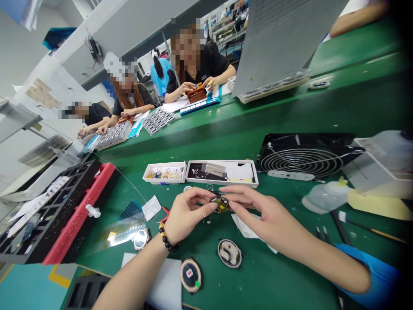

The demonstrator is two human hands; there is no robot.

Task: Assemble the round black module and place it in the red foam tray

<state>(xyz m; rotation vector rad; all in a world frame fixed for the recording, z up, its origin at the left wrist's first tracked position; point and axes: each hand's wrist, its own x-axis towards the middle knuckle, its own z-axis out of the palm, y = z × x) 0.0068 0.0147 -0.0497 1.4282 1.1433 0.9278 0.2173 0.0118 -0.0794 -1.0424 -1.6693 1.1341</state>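
Between the fingertips of both hands is a small round watch case (pixel 221 204), its inner side showing gold-yellow parts. My left hand (pixel 190 211), with a beaded bracelet at the wrist, pinches its left rim. Gripping the opposite side is my right hand (pixel 258 211), thumb and fingers against the edge. Below them on the green bench lies a round metal-rimmed watch part (pixel 229 253). A rose-gold-rimmed watch piece (pixel 191 275) with a red mark and a green sticker rests nearer to me. Another silver round watch piece (pixel 141 239) sits left of my wrist.
Two white boxes (pixel 222 184) of small parts stand behind my hands. A black fan (pixel 303 155) and a clear bottle (pixel 327 197) are at right. At left is a black tray with a red edge (pixel 80 211). Several people work across the bench.
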